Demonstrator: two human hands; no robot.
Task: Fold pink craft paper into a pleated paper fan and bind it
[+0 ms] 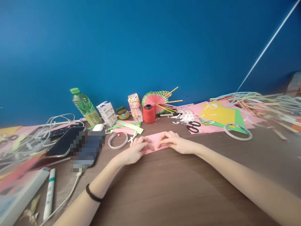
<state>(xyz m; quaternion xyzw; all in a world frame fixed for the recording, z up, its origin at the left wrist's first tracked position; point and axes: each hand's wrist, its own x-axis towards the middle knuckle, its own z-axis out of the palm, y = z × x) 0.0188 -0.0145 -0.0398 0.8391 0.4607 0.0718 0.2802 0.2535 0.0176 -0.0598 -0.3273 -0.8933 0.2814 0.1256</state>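
Note:
A pink sheet of paper (155, 139) lies flat on the brown table (178, 188) in front of me. My left hand (135, 150) rests on its left part with fingers bent, the fingertips pressing the paper. My right hand (173, 142) rests on its right part, fingers curled down onto the sheet. Both sets of fingertips nearly meet at the middle of the paper. A black band circles my left wrist.
A tape ring (118, 140) lies left of the paper, another tape ring (237, 131) at right. Black scissors (193, 126), a red thread spool (149, 113), a paper fan (156, 99), a green-capped bottle (85, 107), small cartons, a phone (87, 147), cables, a marker (49, 194) and coloured sheets (219, 115) surround it.

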